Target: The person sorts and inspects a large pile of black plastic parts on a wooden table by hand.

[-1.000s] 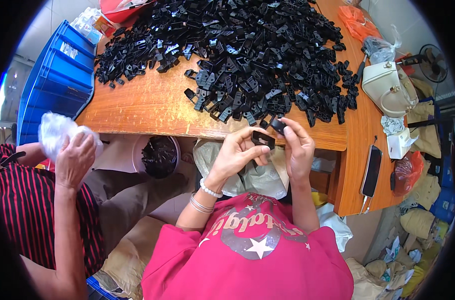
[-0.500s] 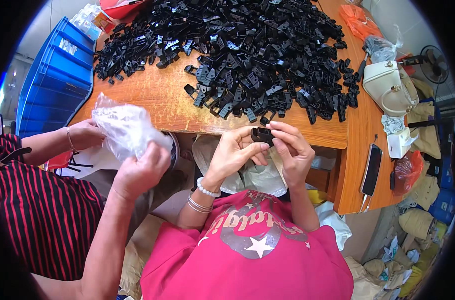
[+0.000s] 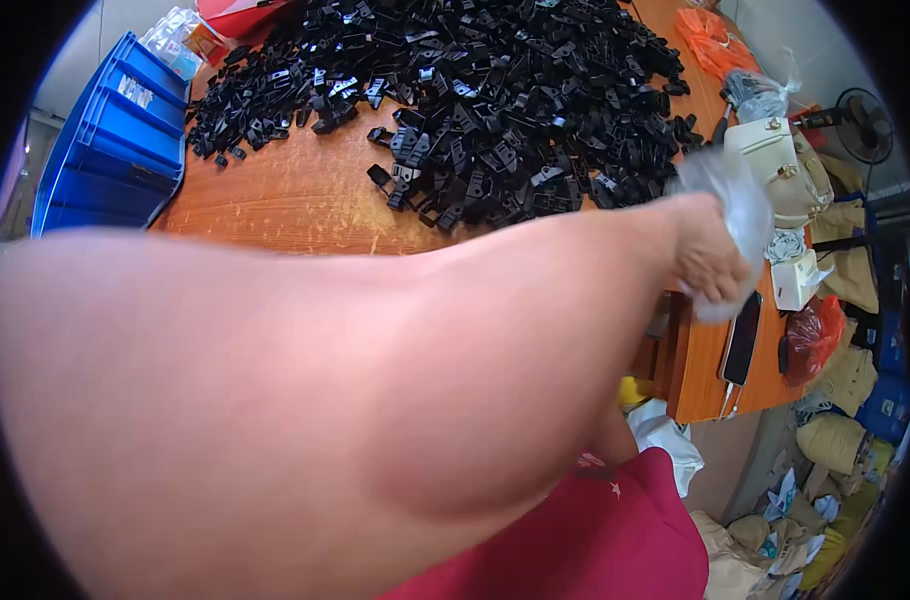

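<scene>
A co-worker's bare arm [image 3: 375,370] stretches across from the left, very close, and covers the middle of the view. Both of my hands are hidden behind it, along with whatever they hold. Only a short piece of my right forearm [image 3: 613,437] shows below that arm. The co-worker's hand [image 3: 710,255] grips a crumpled clear plastic bag [image 3: 747,210], blurred by motion, over the table's right part. Beyond the arm, a big heap of small black plastic parts [image 3: 505,110] covers much of the wooden table [image 3: 305,195].
At the left stands a blue plastic bin [image 3: 115,150]. Along the right lie a cream handbag [image 3: 775,165], a phone [image 3: 743,345] with a cable, a small white box [image 3: 797,282] and a red plastic bag [image 3: 815,340]. An orange bag [image 3: 715,42] is farther back.
The co-worker's arm has swung across from the left, carrying the clear plastic bag to the right side. My hands, seen earlier holding a black plastic part, are now covered.
</scene>
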Demonstrator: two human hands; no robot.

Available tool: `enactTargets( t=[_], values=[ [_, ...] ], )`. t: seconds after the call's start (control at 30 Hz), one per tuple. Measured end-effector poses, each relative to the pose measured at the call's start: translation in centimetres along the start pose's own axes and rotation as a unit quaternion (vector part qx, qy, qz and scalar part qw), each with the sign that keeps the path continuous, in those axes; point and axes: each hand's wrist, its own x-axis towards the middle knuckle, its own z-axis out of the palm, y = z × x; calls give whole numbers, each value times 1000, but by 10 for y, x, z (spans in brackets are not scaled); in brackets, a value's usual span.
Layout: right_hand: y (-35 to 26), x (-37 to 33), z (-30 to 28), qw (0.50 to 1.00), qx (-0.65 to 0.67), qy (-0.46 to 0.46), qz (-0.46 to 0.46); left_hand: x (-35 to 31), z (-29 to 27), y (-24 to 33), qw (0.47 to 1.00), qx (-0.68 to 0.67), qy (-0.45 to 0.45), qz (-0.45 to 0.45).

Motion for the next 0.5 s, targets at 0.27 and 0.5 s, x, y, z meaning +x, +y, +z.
enactTargets(
  t=[0.27, 0.5],
  values=[
    [75, -59, -24, 849, 507, 46, 141, -6, 8, 26, 949, -159, -17, -270],
    [-34, -11, -28, 961, -265, -76, -3, 32, -115, 147, 830, -327, 19, -452]
  ],
)
